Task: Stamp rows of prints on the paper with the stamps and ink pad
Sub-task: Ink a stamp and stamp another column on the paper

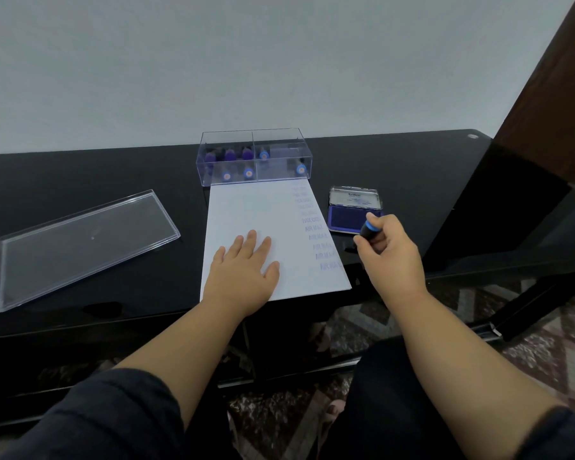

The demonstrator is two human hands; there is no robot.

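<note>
A white sheet of paper point(256, 210) lies on the black table, with a column of blue prints point(316, 227) down its right side. My left hand point(243, 270) rests flat on the paper's lower left, fingers spread. Just right of the paper's edge, my right hand point(390, 250) grips a stamp point(368, 228) with a black body and a blue band. The stamp hovers at the near right corner of the open ink pad point(344, 218), whose lid point(354, 196) stands up behind the purple pad.
A clear plastic box point(279, 141) with several purple and blue stamps stands behind the paper, against the wall. Its clear lid point(80, 247) lies at the left of the black table point(97, 174). A dark wooden post point(545, 104) rises at the right.
</note>
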